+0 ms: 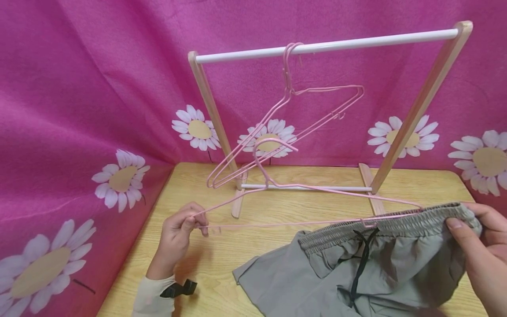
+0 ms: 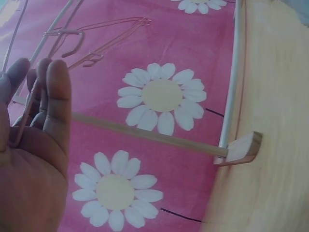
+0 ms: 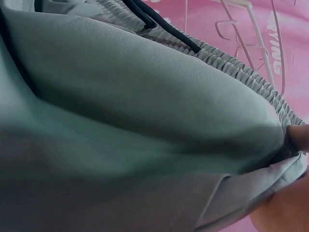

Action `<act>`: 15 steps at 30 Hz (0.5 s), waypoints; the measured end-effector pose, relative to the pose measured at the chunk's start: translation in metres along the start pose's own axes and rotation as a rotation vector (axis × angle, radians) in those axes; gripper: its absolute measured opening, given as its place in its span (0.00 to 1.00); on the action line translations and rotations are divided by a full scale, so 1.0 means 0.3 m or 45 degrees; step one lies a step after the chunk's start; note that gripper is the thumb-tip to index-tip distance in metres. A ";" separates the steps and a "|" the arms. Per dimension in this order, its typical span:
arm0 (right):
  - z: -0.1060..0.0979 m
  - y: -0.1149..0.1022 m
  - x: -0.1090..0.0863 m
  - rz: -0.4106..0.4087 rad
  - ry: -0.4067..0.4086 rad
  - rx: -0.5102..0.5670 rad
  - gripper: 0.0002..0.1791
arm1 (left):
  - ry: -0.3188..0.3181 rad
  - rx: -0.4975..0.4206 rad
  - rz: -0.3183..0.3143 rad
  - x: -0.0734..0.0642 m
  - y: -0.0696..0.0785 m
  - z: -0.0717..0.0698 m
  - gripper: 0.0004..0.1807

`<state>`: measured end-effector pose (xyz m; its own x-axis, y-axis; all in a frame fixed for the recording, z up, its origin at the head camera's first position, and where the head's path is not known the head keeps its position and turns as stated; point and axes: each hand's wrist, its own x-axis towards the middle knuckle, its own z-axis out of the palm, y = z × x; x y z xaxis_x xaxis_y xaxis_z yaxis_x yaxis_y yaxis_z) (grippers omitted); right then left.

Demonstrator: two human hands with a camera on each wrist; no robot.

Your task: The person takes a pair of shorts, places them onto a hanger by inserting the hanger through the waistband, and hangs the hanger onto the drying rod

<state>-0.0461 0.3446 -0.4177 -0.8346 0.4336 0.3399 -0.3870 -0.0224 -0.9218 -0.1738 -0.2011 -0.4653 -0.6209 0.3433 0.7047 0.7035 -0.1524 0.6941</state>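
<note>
My left hand [image 1: 180, 233] pinches the left corner of a pink wire hanger [image 1: 301, 187], whose hook points up and to the right. The hanger's right end reaches inside the elastic waistband of grey-green shorts [image 1: 396, 255] with a black drawstring [image 1: 361, 268]. At the far right, my right hand [image 1: 487, 251] grips the waistband, thumb on the near side. In the right wrist view the shorts [image 3: 145, 106] fill most of the frame and the thumb [image 3: 298, 137] presses at the waistband's edge. The left wrist view shows the left hand [image 2: 41, 116] with fingers curled round the hanger's corner.
Behind stands a wooden rack [image 1: 420, 110] with a white top rail [image 1: 356, 43]; pink hangers [image 1: 257, 127] hang from it. A lower white bar [image 1: 317, 188] joins its feet on the wooden table [image 1: 222, 259]. Pink cloth [image 1: 130, 57] with daisies surrounds the back and sides.
</note>
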 end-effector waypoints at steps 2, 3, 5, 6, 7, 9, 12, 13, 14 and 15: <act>0.000 -0.001 0.000 -0.001 0.001 -0.003 0.18 | -0.019 0.020 -0.019 0.015 0.007 -0.012 0.15; 0.000 -0.001 0.000 -0.002 -0.001 -0.011 0.18 | -0.026 0.027 -0.023 0.023 0.010 -0.018 0.15; -0.001 -0.002 0.000 -0.005 -0.011 -0.010 0.18 | -0.030 0.044 -0.021 0.041 0.015 -0.027 0.15; -0.003 -0.002 0.000 -0.004 -0.020 -0.013 0.18 | -0.027 0.058 -0.017 0.050 0.019 -0.031 0.14; -0.003 -0.001 -0.001 -0.005 -0.026 -0.006 0.19 | -0.024 0.072 -0.009 0.059 0.022 -0.034 0.14; -0.006 -0.001 -0.002 -0.008 -0.047 -0.009 0.19 | -0.002 0.121 0.006 0.076 0.030 -0.038 0.14; -0.011 0.000 -0.003 -0.011 -0.070 -0.013 0.19 | 0.043 0.207 0.029 0.097 0.043 -0.040 0.14; -0.012 0.001 -0.003 -0.015 -0.076 -0.014 0.19 | 0.055 0.234 0.039 0.102 0.047 -0.040 0.15; -0.012 0.000 -0.003 -0.016 -0.079 -0.016 0.19 | 0.071 0.262 0.047 0.106 0.050 -0.039 0.15; -0.013 0.000 -0.003 -0.018 -0.083 -0.018 0.19 | 0.083 0.284 0.058 0.110 0.052 -0.038 0.15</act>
<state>-0.0438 0.3477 -0.4189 -0.8530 0.3743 0.3638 -0.3938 -0.0041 -0.9192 -0.1872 -0.2026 -0.4294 -0.6024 0.2790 0.7478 0.7860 0.0444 0.6166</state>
